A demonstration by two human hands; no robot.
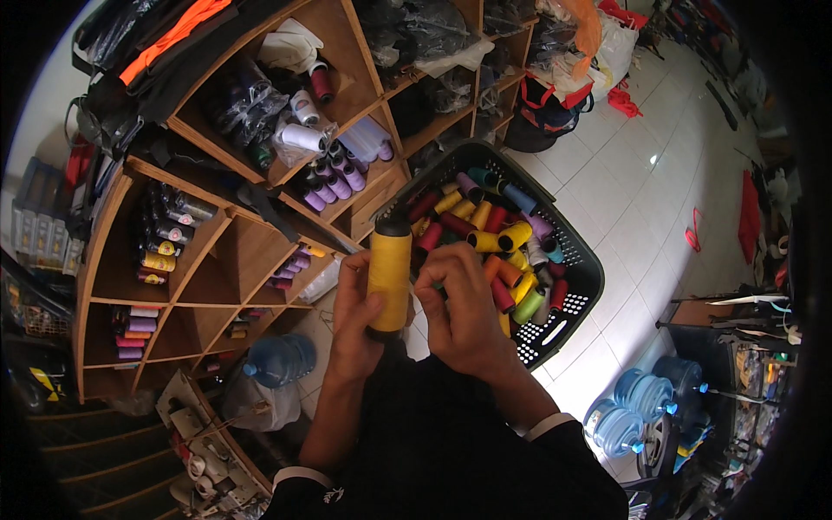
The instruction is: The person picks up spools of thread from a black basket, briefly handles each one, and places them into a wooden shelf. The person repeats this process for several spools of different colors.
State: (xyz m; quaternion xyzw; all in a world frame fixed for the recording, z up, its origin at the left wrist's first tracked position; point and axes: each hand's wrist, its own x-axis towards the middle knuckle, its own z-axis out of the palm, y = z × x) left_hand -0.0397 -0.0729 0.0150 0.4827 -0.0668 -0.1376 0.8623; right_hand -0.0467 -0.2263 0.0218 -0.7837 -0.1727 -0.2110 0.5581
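At centre frame, the left hand point(354, 322) curls its fingers point(347, 276) closed around a yellow thread cone point(389, 270), held upright with its black core tip at 12 o'clock. The right hand point(459, 303), at 3 o'clock of the cone and just beside it, bends its fingers point(444, 270) inward toward the cone's side; whether they pinch a thread end cannot be told. Beyond the hands, toward 1 o'clock, a black perforated basket point(579, 295) stands on the white tiled floor point(633, 191) and holds many thread cones point(503, 238) in yellow, red, green, purple, blue and orange. At 10 o'clock, wooden cubby shelves point(221, 251) carry purple spools point(334, 184), white cones point(303, 137) and dark spools with bands of colour point(165, 230). Clear blue water bottles lie at 7 o'clock point(279, 359) and 4 o'clock point(637, 407). Plastic bags point(598, 48) in white and orange sit at 1 o'clock, far off.
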